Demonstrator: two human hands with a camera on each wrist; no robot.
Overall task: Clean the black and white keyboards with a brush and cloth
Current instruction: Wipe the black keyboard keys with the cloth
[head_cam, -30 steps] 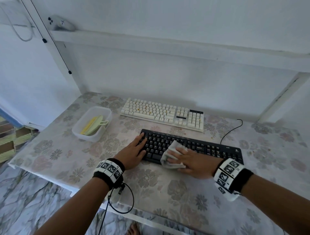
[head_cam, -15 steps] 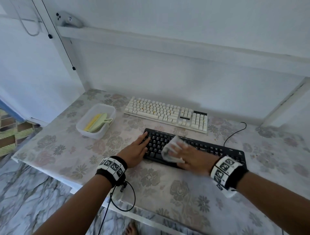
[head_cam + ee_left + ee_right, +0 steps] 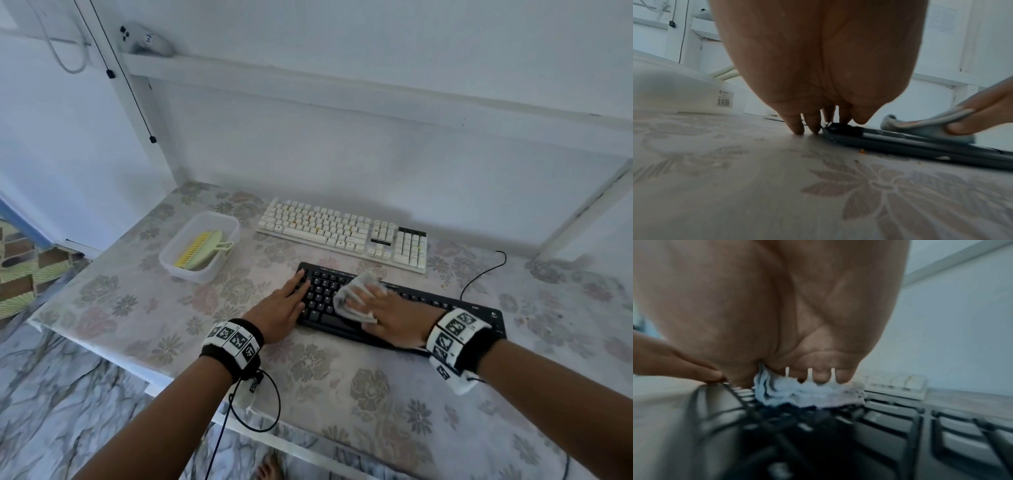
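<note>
Flat-fingered, our right hand (image 3: 387, 313) presses the cloth (image 3: 356, 294) onto the black keyboard (image 3: 445, 305); our left hand (image 3: 281, 308) steadies its end, seemingly flat. Mid-wipe: next, sweep rightward.

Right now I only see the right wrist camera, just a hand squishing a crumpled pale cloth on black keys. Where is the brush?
Observer: The green plastic brush with yellow bristles lies in a clear plastic tub, left of both keyboards.
Operator: What's the other hand doing?
Observer: The left hand lies flat over the left end of the black keyboard, two fingertips on the flowered tablecloth.
Operator: Is it plugged in?
Observer: Can't tell, but a thin black cable curls from its back edge.
</note>
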